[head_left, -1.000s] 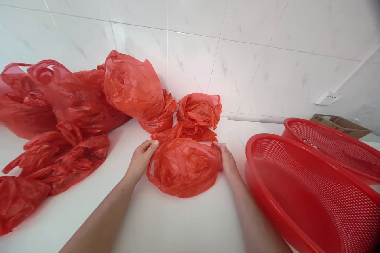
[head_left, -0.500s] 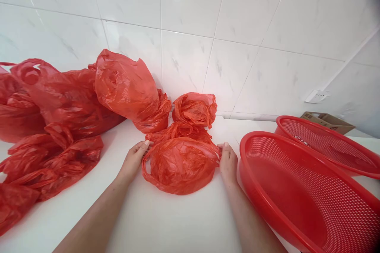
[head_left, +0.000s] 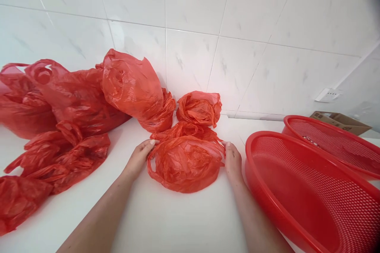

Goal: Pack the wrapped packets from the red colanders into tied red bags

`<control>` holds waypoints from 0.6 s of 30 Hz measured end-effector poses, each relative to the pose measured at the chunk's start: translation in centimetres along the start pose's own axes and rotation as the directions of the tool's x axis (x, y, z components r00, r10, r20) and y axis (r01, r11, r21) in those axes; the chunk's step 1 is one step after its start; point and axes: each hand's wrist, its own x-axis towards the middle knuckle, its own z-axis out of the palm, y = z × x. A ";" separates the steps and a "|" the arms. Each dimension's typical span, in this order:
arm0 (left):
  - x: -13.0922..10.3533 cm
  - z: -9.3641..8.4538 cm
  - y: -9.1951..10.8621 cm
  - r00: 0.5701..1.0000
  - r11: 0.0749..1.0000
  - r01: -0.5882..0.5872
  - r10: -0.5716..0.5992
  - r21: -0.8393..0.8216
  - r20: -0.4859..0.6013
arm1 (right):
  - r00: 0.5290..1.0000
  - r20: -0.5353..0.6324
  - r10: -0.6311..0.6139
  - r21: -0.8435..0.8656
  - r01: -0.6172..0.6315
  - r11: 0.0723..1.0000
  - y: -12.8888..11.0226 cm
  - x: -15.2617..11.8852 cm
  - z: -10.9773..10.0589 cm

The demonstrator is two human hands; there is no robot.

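Now the left hand (head_left: 140, 158) and right hand (head_left: 233, 160), well apart, pinch opposite edges of the crumpled, thin red plastic bag (head_left: 185, 164), seemingly to spread its mouth. It's on the white counter (head_left: 178, 225), whose flat surface supports it.

The view is bright and evenly lit, with a pale, slightly cool cast. A small, blown-out white reflection glares on the glossy tiled wall (head_left: 192, 4), high and near the middle, as from a lamp whose body cannot be seen. Shadows are soft and faint, showing on the wall behind the tallest red bag (head_left: 130, 83) and on the white tabletop (head_left: 181, 225). Small highlights glint on the creased plastic. Wide-angle distortion slants the tile lines and stretches the red baskets at the right; the top right corner darkens to black. Fine detail looks slightly soft, and the forearms blur a little.
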 end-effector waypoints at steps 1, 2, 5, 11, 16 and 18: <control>0.0 -0.2 0.0 1.000 1.000 0.003 -0.003 0.009 0.024 | 1.000 -0.017 -0.007 -0.007 0.007 1.000 -0.2 -0.1 0.0; 0.0 -0.4 0.1 0.998 1.000 0.003 -0.004 0.019 0.061 | 0.999 -0.034 -0.013 -0.015 0.013 1.000 -0.4 -0.1 -0.1; 0.0 -1.2 0.3 0.973 1.000 -0.009 0.003 0.022 0.231 | 0.998 -0.063 -0.017 -0.044 0.015 0.999 -0.8 -0.3 -0.1; 0.1 -1.9 0.2 0.951 0.999 -0.028 0.012 0.046 0.308 | 0.992 -0.083 -0.090 -0.099 0.082 0.992 -1.3 -0.6 0.0; 0.2 -1.5 0.1 0.985 0.993 -0.031 0.011 0.113 0.175 | 0.947 -0.077 -0.312 -0.193 0.292 0.937 -2.8 -1.2 0.5; 0.2 -1.4 0.3 0.989 0.993 -0.019 0.002 0.116 0.146 | 0.927 -0.033 -0.372 -0.212 0.358 0.909 -4.2 -2.0 0.7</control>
